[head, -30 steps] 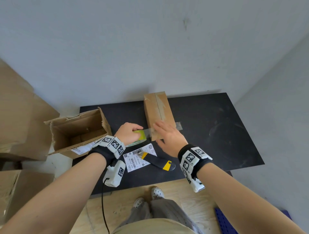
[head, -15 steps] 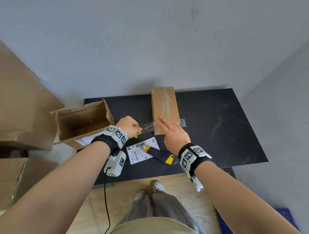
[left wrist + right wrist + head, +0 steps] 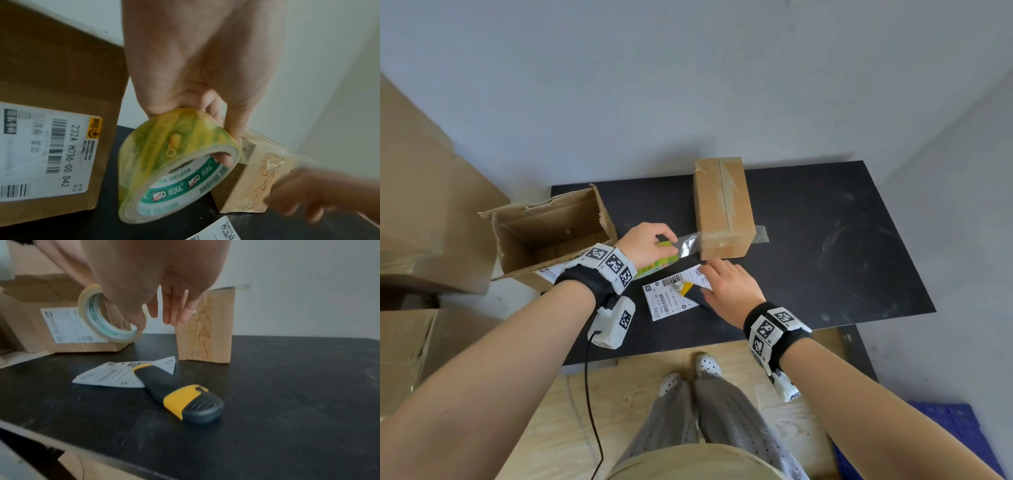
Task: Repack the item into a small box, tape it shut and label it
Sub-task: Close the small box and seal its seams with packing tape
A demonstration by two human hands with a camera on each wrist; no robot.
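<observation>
A small closed cardboard box (image 3: 722,209) stands on the black table (image 3: 825,246), with clear tape along its top seam. My left hand (image 3: 645,245) grips a roll of clear tape (image 3: 176,164) just left of the box. A strip of tape (image 3: 688,243) runs from the roll across the box's near end to the table on its right. My right hand (image 3: 729,287) hovers with straight fingers over a black-and-yellow utility knife (image 3: 176,394). The knife lies partly on a white shipping label (image 3: 674,294). The box's near face (image 3: 205,331) bears red writing.
A larger open cardboard box (image 3: 551,233) with a printed label (image 3: 45,154) lies at the table's left end. Stacked cartons (image 3: 421,205) stand beyond it. The wall rises right behind the table. My legs and shoes (image 3: 702,373) stand on a plywood floor.
My right hand has left the top of the small box and dropped toward me, over the knife and label. My left hand still holds the tape roll taut beside the box.
</observation>
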